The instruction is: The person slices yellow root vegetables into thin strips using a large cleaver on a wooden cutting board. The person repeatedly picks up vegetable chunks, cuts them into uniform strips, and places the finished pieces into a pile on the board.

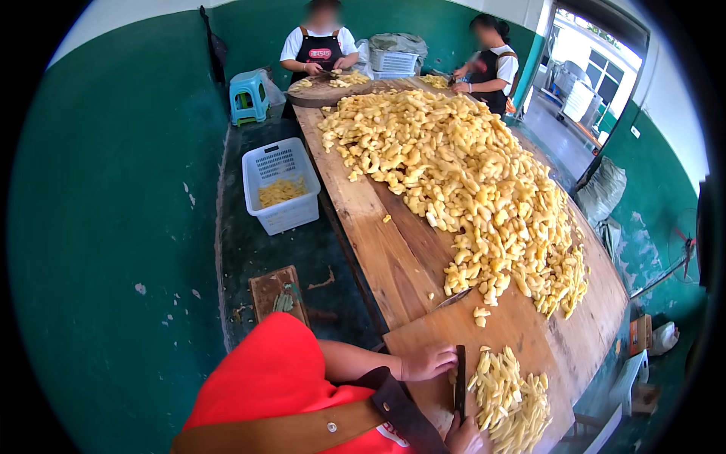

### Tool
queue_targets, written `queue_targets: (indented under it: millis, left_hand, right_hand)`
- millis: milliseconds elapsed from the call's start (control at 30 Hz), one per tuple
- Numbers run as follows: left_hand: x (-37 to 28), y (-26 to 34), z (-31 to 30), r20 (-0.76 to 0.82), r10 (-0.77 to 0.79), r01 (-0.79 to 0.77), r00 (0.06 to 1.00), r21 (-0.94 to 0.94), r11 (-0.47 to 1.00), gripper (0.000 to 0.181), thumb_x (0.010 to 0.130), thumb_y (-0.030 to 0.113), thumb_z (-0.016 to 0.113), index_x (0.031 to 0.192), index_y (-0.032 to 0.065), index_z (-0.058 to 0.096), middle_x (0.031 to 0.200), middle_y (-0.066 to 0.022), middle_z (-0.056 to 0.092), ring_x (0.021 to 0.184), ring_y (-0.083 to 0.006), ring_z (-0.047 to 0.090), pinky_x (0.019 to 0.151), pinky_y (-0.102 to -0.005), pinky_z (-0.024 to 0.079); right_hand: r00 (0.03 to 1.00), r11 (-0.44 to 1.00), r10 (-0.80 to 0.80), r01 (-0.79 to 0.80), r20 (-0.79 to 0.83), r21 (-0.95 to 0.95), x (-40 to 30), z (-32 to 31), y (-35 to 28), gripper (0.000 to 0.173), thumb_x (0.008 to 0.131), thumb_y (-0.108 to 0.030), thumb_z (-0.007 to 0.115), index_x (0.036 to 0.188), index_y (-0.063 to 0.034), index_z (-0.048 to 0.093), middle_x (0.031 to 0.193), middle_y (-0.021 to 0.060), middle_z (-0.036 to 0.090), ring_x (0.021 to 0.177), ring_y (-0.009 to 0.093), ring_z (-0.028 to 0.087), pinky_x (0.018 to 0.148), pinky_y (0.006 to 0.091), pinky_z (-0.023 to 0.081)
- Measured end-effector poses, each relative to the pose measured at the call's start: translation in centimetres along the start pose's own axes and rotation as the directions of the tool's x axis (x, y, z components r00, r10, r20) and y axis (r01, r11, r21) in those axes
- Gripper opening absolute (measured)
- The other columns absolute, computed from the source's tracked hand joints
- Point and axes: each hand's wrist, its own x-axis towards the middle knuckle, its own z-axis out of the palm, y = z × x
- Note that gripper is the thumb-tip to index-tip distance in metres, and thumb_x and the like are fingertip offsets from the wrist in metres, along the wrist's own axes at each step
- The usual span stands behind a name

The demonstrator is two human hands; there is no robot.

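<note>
My right hand (465, 437) grips the handle of a knife (460, 377) with a broad dark blade, which stands across the wooden cutting board (420, 326). Against the left side of the blade, my left hand (429, 362) holds down a piece of ginger (452, 375), mostly hidden by the fingers and the knife. Right of the blade lies a heap of cut ginger strips (510, 397). One small uncut ginger piece (481, 316) rests farther up the board. Beyond it a large pile of peeled ginger (454, 170) spreads over the wooden table (374, 244).
Two people in dark aprons work at the far end, one at a round board (317, 96). A white plastic basket (283, 210) with cut ginger stands on the floor to the left, near a wooden stool (278, 289). Blue stools (248, 93) stand by the wall; a fan (686, 244) is at right.
</note>
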Motion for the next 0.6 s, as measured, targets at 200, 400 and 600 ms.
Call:
queue_targets:
  millis: [200,400,600]
  left_hand:
    - [-0.01,0.55,-0.26,0.0,-0.028,0.028,1.0,0.021,0.999,0.017,0.083,0.007,0.069,0.097,0.005,0.059,0.1,-0.0108,0.056,0.092,-0.0288,0.059,0.076,-0.0363,0.05]
    - [0.26,0.78,-0.58,0.013,-0.028,0.028,1.0,0.003,1.0,0.017,0.083,0.007,0.068,0.097,0.0048,0.059,0.1,-0.0105,0.056,0.091,-0.0286,0.058,0.076,-0.0363,0.049]
    - [0.02,0.39,-0.52,0.021,-0.031,0.03,0.999,0.029,0.999,0.017,0.083,0.006,0.068,0.097,0.0045,0.058,0.098,-0.0104,0.056,0.089,-0.0288,0.058,0.075,-0.0363,0.049]
  right_hand:
    - [0.998,0.998,-0.068,0.068,0.004,0.001,0.37,0.0,0.22,0.046,0.094,-0.05,0.048,0.077,-0.0091,0.06,0.065,0.0148,0.064,0.055,0.034,0.063,0.049,0.0458,0.048]
    - [0.992,0.995,-0.099,0.097,-0.075,-0.028,0.21,0.66,0.34,0.046,0.094,-0.05,0.05,0.074,-0.0096,0.059,0.06,0.0134,0.062,0.049,0.032,0.06,0.045,0.0437,0.047]
    - [0.984,0.992,-0.122,0.117,-0.131,-0.041,0.23,0.47,-0.02,0.046,0.093,-0.05,0.05,0.071,-0.0107,0.058,0.055,0.0121,0.059,0.045,0.03,0.058,0.042,0.0423,0.046]
